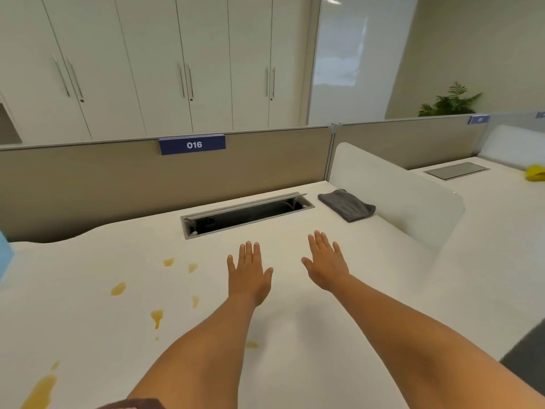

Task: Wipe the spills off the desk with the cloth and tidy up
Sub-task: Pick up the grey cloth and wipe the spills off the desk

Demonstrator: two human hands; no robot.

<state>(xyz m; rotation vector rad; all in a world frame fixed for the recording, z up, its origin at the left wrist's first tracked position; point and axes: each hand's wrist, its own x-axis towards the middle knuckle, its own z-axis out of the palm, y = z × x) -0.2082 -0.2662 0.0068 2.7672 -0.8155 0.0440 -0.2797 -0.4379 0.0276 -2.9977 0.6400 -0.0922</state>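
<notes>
Yellow spills (118, 288) dot the near left of the white desk (324, 335). Mid-desk, the left hand (250, 273) and right hand (327, 265) reach forward side by side, palms down, fingers straight, holding nothing. Beyond them lies an open cable slot (247, 214); the folded grey cloth (346, 205) sits far right beside a white divider (398, 193).

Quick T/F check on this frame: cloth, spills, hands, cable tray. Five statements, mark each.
1. The grey cloth lies folded at the desk's far right, beside the white divider. True.
2. The left hand grips the cloth. False: it holds nothing, fingers straight.
3. The yellow spills lie left of both hands. True.
4. The cable tray lid is shut. False: it stands open.
5. The right hand presses on a spill. False: no spill near it.
</notes>
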